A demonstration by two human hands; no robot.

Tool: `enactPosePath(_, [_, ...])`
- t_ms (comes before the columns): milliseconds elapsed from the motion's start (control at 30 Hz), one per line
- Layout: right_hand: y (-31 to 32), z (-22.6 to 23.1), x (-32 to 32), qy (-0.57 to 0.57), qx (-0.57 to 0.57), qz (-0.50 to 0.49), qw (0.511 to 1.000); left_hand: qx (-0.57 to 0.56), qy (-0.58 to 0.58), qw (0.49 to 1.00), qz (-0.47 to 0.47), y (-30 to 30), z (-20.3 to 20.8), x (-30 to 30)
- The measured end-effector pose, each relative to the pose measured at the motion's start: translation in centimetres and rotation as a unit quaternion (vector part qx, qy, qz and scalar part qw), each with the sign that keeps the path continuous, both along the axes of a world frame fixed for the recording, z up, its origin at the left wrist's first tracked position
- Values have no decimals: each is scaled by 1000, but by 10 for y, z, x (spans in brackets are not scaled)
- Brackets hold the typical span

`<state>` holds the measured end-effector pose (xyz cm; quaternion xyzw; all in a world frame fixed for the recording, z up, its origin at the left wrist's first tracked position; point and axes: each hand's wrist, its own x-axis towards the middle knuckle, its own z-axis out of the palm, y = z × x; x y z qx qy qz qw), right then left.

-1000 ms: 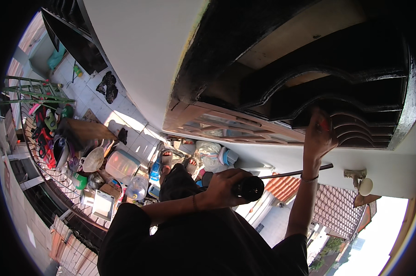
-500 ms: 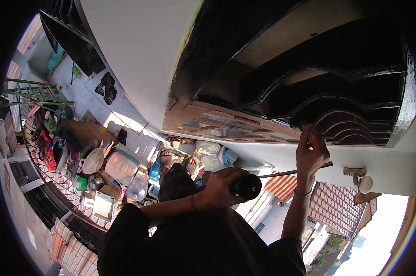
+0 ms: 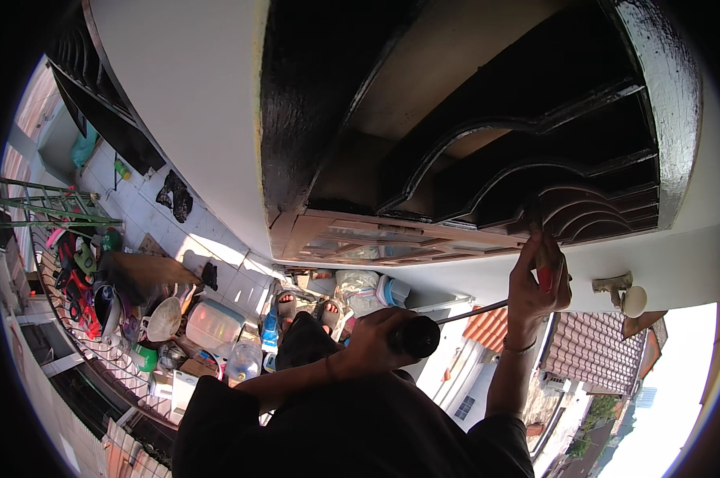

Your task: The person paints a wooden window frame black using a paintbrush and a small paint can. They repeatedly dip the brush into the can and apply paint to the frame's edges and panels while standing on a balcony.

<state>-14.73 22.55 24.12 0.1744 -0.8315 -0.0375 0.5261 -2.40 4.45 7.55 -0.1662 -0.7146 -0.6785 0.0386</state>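
Observation:
My right hand [image 3: 535, 293] grips a paintbrush [image 3: 545, 275] with a red handle. Its dark bristle end points up at the curved wooden slats [image 3: 591, 211] of a louvered panel; I cannot tell whether it touches them. Glossy black covers the wide frame [image 3: 304, 103] and the nearer slats, while the slats by the brush look browner. In front of my body, my left hand [image 3: 372, 338] is wrapped round a small dark round container [image 3: 418, 338]; its contents are too dark to make out.
Beyond the panel is a brown wooden window frame [image 3: 392, 239]. A round white lamp [image 3: 634, 301] sticks out from the white wall. Down on the tiled floor are a clear plastic box [image 3: 214, 325], a water jug [image 3: 244, 362] and many household things. A green ladder [image 3: 57, 205] stands far left.
My right hand has drawn back a little from the slats, and the brush has turned so its red handle shows more. My left hand still holds the container. The whole view has shifted.

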Motion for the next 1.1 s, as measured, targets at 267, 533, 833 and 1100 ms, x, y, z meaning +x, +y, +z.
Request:
enactPosePath(267, [5, -8, -41, -83, 15, -2, 996, -8, -7, 999, -39, 4, -1, 1])
enactPosePath(533, [-4, 16, -30, -14, -49, 37, 998, -2, -22, 1000, -1, 4, -7, 2])
enactPosePath(833, [2, 62, 3, 159, -104, -13, 982, -19, -31, 999, 33, 5, 2, 2])
enactPosePath(1100, [31, 15, 18, 219, -387, 47, 894, -47, -22, 998, 43, 11, 0, 1])
